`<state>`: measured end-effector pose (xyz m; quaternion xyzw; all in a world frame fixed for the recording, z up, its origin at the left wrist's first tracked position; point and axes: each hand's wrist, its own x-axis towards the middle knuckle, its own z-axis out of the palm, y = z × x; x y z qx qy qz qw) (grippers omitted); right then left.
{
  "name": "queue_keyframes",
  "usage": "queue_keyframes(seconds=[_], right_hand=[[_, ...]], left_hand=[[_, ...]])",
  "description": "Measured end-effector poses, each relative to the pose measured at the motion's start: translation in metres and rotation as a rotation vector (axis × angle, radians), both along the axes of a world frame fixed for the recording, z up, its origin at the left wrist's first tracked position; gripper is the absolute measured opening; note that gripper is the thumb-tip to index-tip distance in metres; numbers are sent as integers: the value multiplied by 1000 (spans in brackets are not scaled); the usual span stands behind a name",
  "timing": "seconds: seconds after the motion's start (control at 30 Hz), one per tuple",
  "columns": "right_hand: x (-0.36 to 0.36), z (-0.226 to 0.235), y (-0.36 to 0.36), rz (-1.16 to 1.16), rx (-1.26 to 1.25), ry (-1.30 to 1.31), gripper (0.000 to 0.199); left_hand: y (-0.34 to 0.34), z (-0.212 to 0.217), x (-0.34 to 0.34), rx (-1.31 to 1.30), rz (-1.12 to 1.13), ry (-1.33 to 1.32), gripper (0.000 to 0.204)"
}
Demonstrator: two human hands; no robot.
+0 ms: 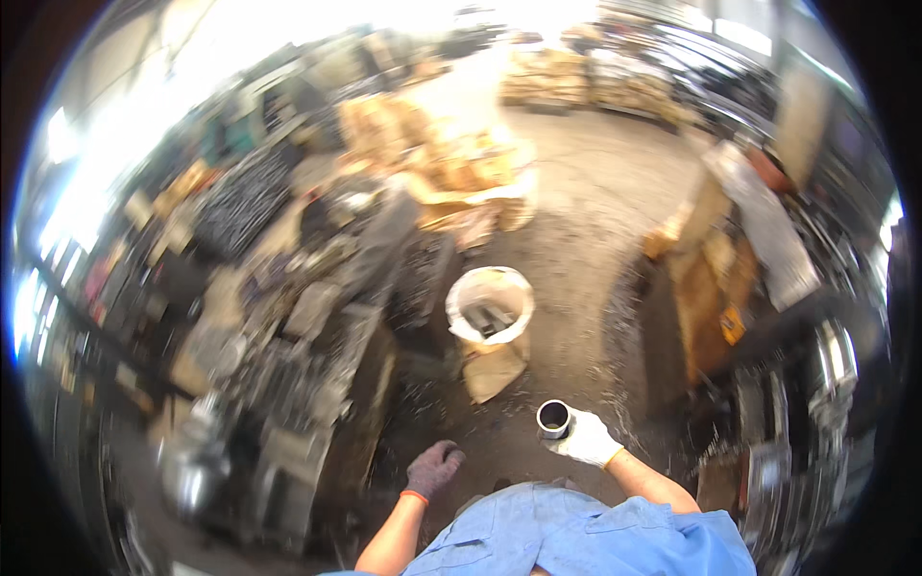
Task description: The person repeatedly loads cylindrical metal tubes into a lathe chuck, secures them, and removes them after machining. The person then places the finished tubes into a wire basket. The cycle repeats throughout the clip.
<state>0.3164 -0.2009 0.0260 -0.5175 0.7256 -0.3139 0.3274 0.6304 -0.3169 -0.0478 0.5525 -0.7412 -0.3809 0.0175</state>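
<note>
A white work glove covers my right hand (588,440), which is closed round a short metal tube (543,428) in front of me. The tube's round open end faces up, showing a bright rim and a dark inside. My left hand (435,468), in a dark grey glove with an orange cuff, hangs lower left with its fingers curled in. I see nothing held in it. Ahead of both hands stands a white-lined bin (458,324) with several grey metal pieces (488,319) inside, apart from either hand.
A long dark workbench (331,384) loaded with metal parts runs along my left. Large tan sacks (451,168) stand beyond the bin. On the right are a brown panel (706,288) and machinery with shiny cylinders (834,360). Dark scraps litter the floor (576,240). Much is blurred.
</note>
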Motion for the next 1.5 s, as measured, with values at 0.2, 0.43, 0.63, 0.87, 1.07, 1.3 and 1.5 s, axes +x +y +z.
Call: queue_keyframes(seconds=[0.2, 0.43, 0.63, 0.87, 1.07, 1.3, 1.5], right_hand=[[114, 18, -142, 627, -132, 168, 35], [246, 34, -285, 948, -221, 12, 42], [305, 34, -368, 1101, -137, -15, 51], [297, 71, -458, 1530, -51, 231, 56], [324, 153, -526, 1264, -84, -87, 29], [482, 176, -562, 1672, -483, 91, 33], [569, 142, -580, 1869, -453, 345, 36]], left_hand=[[42, -54, 161, -40, 873, 216, 41], [193, -100, 274, -907, 2232, 904, 59], [221, -62, 281, -975, 2372, -175, 52], [238, -39, 301, -996, 2417, 713, 32], [151, -26, 272, -888, 2221, 489, 24], [-13, 110, 331, -1008, 1490, -154, 53], [-72, 172, 427, -810, 1222, -397, 87]])
